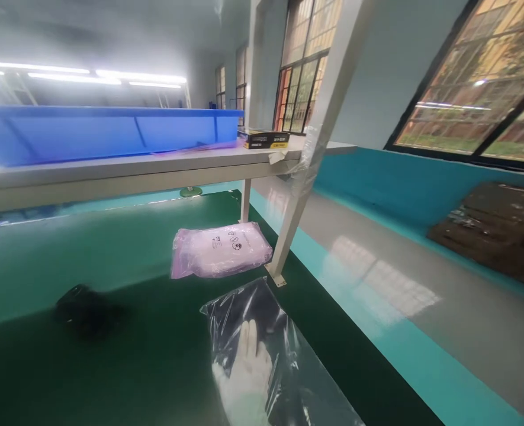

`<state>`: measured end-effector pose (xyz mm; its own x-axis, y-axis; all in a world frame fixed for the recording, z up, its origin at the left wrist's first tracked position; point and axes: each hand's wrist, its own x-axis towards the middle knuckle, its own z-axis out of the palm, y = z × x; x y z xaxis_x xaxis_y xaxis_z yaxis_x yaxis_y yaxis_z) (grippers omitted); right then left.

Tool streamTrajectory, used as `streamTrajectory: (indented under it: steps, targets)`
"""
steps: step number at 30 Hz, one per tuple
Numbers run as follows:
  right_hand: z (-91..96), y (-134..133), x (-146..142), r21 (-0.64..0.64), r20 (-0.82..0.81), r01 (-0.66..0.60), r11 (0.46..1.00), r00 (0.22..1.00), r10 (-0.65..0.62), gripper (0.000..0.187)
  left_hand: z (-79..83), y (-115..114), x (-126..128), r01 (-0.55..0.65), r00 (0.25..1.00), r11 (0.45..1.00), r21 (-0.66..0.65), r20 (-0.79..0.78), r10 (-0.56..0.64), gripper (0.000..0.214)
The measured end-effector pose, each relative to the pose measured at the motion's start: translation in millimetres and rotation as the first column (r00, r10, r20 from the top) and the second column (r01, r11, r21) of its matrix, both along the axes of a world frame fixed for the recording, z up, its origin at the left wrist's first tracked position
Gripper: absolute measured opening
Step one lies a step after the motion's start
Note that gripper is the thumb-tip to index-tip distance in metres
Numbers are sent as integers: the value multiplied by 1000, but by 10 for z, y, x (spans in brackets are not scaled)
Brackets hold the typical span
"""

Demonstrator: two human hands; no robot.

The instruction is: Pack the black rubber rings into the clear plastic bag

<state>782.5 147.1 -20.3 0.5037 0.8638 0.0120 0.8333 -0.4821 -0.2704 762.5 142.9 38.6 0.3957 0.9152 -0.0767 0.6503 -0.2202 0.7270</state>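
Observation:
My right hand (246, 376), in a white glove, is low in the middle of the view. Its fingers point forward and the thumb is out to the left. It lies flat against a large, shiny plastic bag (295, 367) that looks dark grey. Whether the hand rests on top of the film or is inside it, I cannot tell. Just beyond the bag, a pinkish plastic-wrapped package (221, 248) with black printed symbols lies on the green floor (164, 355). My left hand is out of view.
A white table (177, 168) bears a blue tub (111, 133) and a black-and-yellow box (264, 139). Its slanted post (312, 154) stands beside the bag. A blurred black object (84, 310) lies on the floor at left. Barred windows and a teal wall (372, 183) run along the right.

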Motion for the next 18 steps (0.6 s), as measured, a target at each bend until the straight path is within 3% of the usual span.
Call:
streamTrajectory:
  steps: [5, 7, 11, 15, 18]
  targets:
    - [-84, -115, 136, 64, -156, -42, 997, 986, 51, 85, 127, 444, -401, 14, 993, 1000, 15, -119, -12, 26]
    - [-180, -209, 212, 122, -195, -5, 993, 980, 29, 80, 168, 732, -317, 90, 983, 995, 31, -162, -83, 23]
    - [-390, -336, 386, 140, -245, 64, 988, 969, -28, 56, 118, 1186, 118, 222, 942, 975, 12, -261, -211, 12]
    - [-505, -328, 527, 139, -273, 69, 988, 961, -29, 32, -11, 1285, 329, 302, 895, 950, -76, -322, -310, 8]
    - [-527, -307, 572, 161, -264, 46, 986, 964, -2, 30, -42, 1264, 335, 311, 857, 944, -113, -396, -330, 17]
